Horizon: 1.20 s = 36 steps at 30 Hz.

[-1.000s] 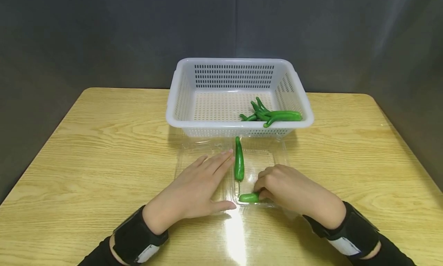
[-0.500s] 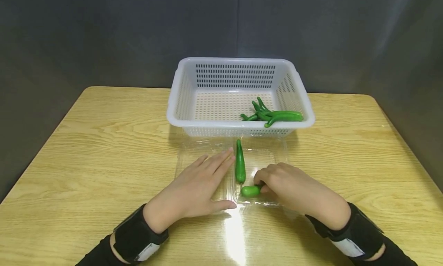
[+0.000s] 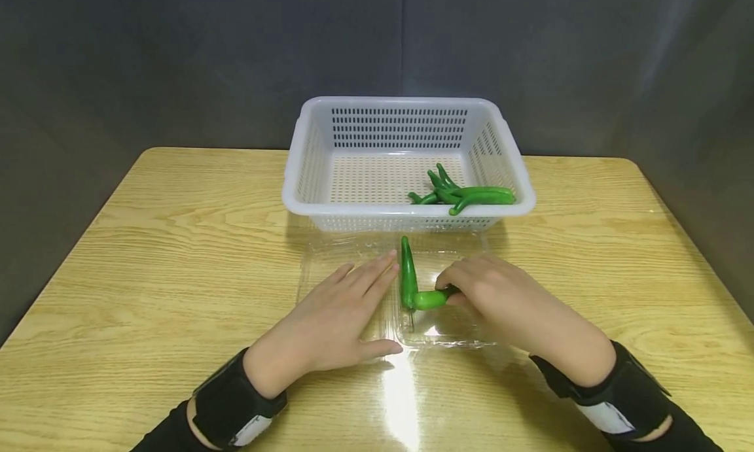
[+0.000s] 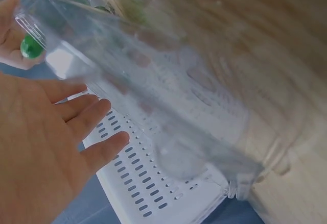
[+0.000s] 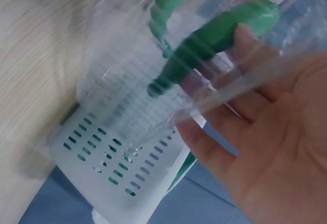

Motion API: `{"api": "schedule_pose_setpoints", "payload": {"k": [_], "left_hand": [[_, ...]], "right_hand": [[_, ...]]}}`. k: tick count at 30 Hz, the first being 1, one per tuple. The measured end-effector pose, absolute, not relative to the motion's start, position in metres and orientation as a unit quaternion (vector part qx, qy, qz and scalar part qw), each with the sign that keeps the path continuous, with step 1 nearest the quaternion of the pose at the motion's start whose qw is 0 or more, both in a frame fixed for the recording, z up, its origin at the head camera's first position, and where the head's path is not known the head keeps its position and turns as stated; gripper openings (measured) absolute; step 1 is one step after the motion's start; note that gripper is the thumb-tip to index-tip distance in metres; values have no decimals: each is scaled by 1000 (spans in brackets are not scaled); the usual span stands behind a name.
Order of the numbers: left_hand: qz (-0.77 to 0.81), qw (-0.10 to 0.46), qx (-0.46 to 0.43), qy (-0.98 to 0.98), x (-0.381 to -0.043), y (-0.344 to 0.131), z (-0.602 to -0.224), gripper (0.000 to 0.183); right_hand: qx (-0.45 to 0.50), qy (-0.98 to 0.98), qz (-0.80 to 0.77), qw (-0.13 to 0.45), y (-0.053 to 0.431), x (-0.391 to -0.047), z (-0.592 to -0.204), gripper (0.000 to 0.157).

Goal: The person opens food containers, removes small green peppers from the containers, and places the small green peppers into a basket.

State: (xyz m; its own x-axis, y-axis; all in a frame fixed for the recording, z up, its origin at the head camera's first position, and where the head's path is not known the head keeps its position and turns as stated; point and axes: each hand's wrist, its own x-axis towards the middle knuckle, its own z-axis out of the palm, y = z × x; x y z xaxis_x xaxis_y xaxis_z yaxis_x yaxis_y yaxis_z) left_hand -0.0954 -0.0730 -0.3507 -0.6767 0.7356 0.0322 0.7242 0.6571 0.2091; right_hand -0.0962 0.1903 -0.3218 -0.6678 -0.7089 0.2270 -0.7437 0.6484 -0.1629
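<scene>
A clear plastic clamshell box (image 3: 436, 342) lies unfolded on the table. One green chili pepper (image 3: 408, 278) lies lengthwise along the left side of its right half. My right hand (image 3: 495, 295) pinches a second green pepper (image 3: 430, 299) over that half; its blunt end meets the lower end of the first pepper, and its other end is hidden under the fingers. In the right wrist view the pinched pepper (image 5: 219, 32) shows through the clear wall. My left hand (image 3: 336, 321) rests with spread, straight fingers over the left half of the box, holding nothing.
Behind the box stands a white perforated basket (image 3: 389, 210). Several green peppers (image 3: 471, 195) lie in its front right corner, one overhanging the rim. The wooden table (image 3: 177, 243) reaches out on both sides, with a dark curtain (image 3: 235, 66) behind it.
My right hand has moved the pinched pepper away from the box's near edge, up to the lower end of the lying pepper. The left hand has stayed in place.
</scene>
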Motion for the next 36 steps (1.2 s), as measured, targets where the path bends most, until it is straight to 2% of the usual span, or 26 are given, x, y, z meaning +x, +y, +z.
{"api": "schedule_pose_setpoints", "payload": {"k": [12,21,29,36], "left_hand": [[100,27,401,910,-96,-74,-352,101],[93,40,399,911,-95,-74,-350,100],[104,43,396,911,-94,-73,-347,96],[99,41,398,911,-93,-71,-347,94]], "right_hand": [[427,-876,121,189,195,-106,-317,24],[411,-868,127,248,197,-110,-311,30],[358,-874,131,301,203,-115,-306,34],[306,-886,122,327,214,-120,-299,30]]}}
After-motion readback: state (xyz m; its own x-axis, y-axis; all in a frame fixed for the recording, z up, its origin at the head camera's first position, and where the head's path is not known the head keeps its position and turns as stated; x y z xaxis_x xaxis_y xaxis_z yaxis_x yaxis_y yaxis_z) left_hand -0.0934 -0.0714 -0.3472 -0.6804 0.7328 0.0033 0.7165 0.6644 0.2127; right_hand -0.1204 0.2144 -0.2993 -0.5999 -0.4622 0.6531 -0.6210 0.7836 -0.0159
